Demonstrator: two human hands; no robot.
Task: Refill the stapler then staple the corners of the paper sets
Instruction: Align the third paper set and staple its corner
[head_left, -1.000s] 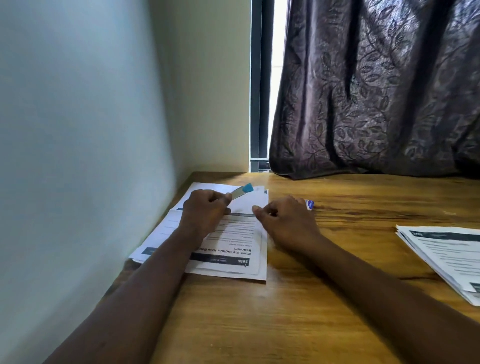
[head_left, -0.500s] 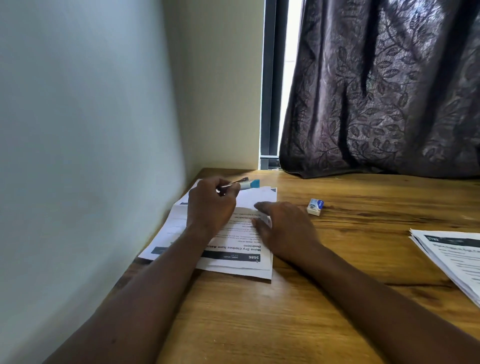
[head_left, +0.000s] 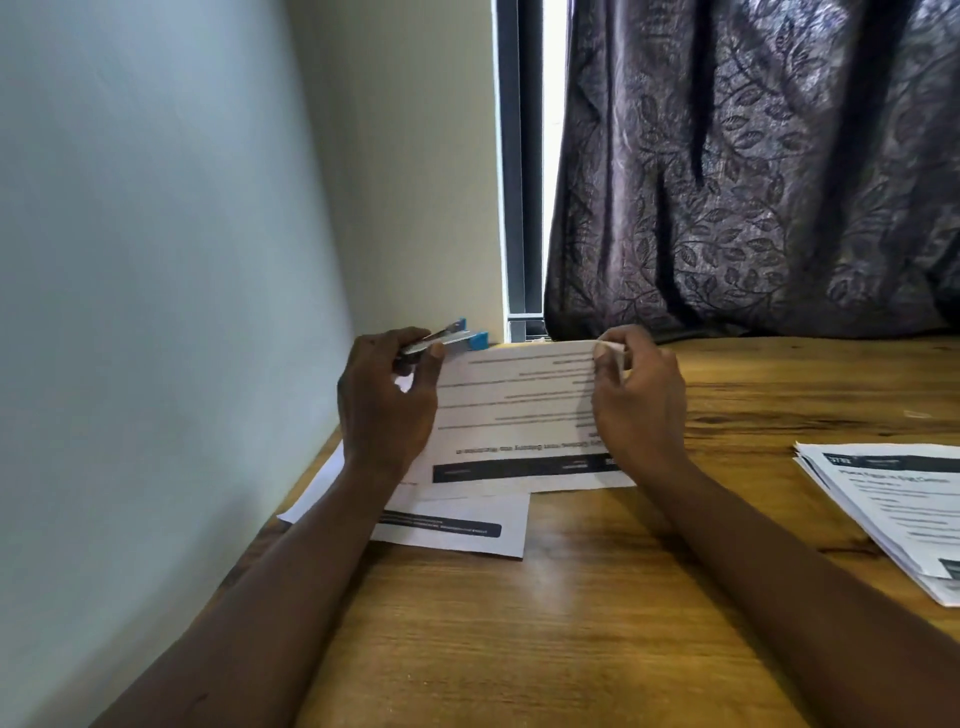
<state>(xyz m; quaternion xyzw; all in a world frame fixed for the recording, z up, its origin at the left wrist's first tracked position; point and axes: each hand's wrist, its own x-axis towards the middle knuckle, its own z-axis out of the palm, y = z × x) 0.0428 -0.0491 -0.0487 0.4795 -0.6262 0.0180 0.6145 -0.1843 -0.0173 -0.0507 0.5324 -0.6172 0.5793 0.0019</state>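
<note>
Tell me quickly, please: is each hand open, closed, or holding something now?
Left hand: closed, holding the stapler.
Right hand: closed, pinching the far right corner of the paper set.

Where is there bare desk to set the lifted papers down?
Bare wooden desk between the forearms; also between the right hand and the white printed stack at right, back to the dark leaf-patterned curtain. Crowded: loose printed sheets by the wall, below the left hand.
</note>
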